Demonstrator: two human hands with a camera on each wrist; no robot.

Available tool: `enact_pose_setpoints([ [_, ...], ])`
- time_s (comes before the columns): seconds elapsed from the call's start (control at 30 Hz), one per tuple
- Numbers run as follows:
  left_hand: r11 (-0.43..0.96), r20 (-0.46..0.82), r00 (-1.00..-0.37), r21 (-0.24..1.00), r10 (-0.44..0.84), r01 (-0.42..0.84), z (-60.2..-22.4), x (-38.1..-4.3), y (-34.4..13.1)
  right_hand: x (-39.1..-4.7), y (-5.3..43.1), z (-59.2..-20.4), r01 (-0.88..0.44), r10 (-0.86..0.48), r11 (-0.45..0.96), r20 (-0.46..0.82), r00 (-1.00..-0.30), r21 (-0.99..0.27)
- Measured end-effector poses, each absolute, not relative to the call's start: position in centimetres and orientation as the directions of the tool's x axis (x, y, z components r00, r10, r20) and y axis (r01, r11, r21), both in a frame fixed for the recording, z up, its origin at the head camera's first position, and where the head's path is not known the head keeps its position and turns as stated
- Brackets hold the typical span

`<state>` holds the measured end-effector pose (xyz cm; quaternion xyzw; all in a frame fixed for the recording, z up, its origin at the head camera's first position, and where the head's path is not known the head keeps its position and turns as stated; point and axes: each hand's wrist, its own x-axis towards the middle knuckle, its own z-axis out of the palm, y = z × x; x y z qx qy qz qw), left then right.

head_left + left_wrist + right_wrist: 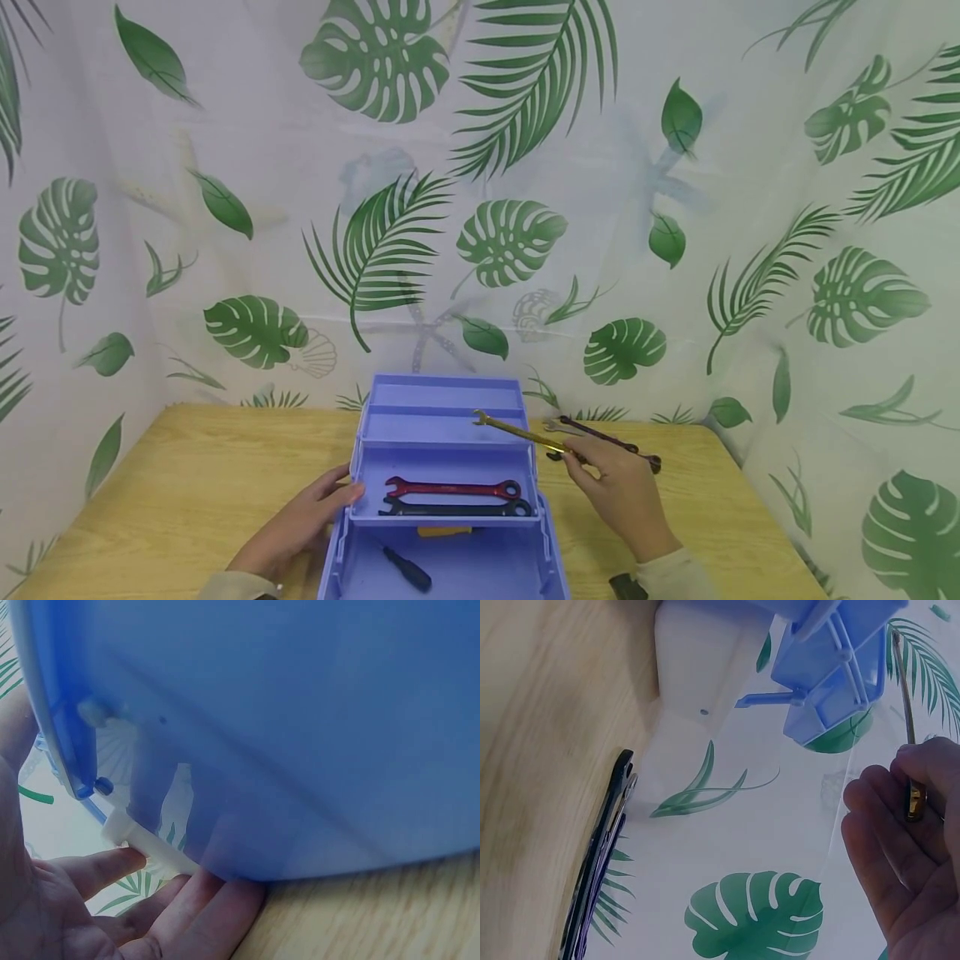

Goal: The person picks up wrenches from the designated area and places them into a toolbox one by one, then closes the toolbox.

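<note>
An open blue toolbox [442, 467] stands on the wooden table [187, 492], with a red wrench [450, 487] and a black wrench [457, 507] lying in its fold-out tray. My right hand [615, 492] pinches a gold wrench [517, 431] and holds it slanted over the box's right edge; the wrench [906, 712] also shows above my fingers [900, 847]. My left hand [307, 521] rests with straight fingers against the box's left side [262, 750], fingers [202, 907] flat on the table.
A dark wrench [611, 442] lies on the table behind my right hand, also seen as a wrench [600, 855]. A black screwdriver [407, 570] and an orange-handled tool [444, 531] lie in the box bottom. A leaf-print curtain [480, 208] surrounds the table.
</note>
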<state>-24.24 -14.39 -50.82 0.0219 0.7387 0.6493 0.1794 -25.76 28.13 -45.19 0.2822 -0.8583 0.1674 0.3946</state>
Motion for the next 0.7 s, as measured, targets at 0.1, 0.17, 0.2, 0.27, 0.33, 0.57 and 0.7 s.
enact_pose_setpoints([
  [0.1, 0.16, -0.239, -0.935, 0.966, 0.262, -0.202, -50.86, -24.23, -14.35, -25.72, 28.1, -45.22, -0.605, -0.34, 0.793, 0.773, -0.536, -0.071],
  [0.17, 0.163, -0.241, -0.935, 0.965, 0.259, -0.203, -50.87, -24.24, -14.32, -25.73, 28.08, -45.27, -0.602, -0.338, 0.795, 0.772, -0.539, -0.071],
  [0.2, 0.164, -0.243, -0.936, 0.965, 0.255, -0.206, -50.87, -24.24, -14.31, -25.74, 28.09, -45.33, -0.6, -0.339, 0.797, 0.769, -0.542, -0.072],
  [0.27, 0.167, -0.246, -0.937, 0.963, 0.248, -0.209, -50.83, -24.25, -14.27, -25.76, 28.07, -45.39, -0.598, -0.34, 0.798, 0.767, -0.545, -0.072],
  [0.33, 0.167, -0.251, -0.937, 0.962, 0.244, -0.214, -50.82, -24.24, -14.25, -25.77, 28.06, -45.43, -0.596, -0.336, 0.799, 0.767, -0.547, -0.075],
  [0.57, 0.164, -0.261, -0.936, 0.96, 0.235, -0.227, -50.86, -24.23, -14.25, -25.8, 28.04, -45.56, -0.602, -0.335, 0.793, 0.763, -0.553, -0.088],
  [0.7, 0.167, -0.26, -0.938, 0.96, 0.229, -0.225, -50.98, -24.35, -14.26, -25.82, 28.01, -45.58, -0.6, -0.335, 0.795, 0.76, -0.557, -0.089],
])
